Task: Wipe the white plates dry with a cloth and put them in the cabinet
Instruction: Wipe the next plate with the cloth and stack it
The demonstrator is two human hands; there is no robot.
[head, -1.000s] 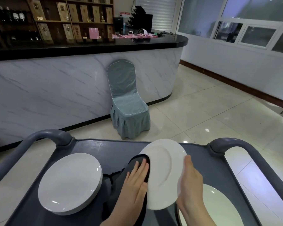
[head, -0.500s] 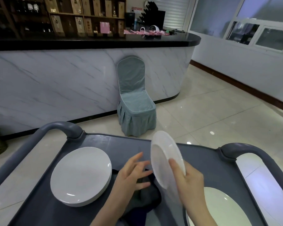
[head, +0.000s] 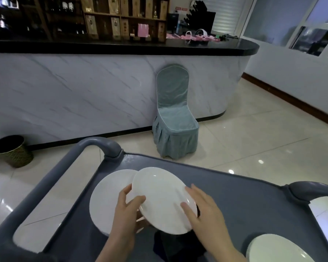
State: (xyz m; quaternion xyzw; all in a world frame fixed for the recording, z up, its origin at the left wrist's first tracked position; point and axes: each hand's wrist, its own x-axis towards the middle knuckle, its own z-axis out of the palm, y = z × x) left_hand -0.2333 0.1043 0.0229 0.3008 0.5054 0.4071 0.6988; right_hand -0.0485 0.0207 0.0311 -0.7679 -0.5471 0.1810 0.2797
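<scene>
Plate [head: 159, 195] hung tilted over the cart's [head: 244, 195] middle, left hand [head: 128, 214] pinching its left rim, right hand [head: 206, 214] gripping its right rim, thumbs on top, above the dark cloth [head: 170, 244]. A second plate [head: 276, 248] lay at the cart's near right corner, a stack [head: 106, 201] on its left; a chair [head: 174, 114] stood beyond its far edge.
</scene>
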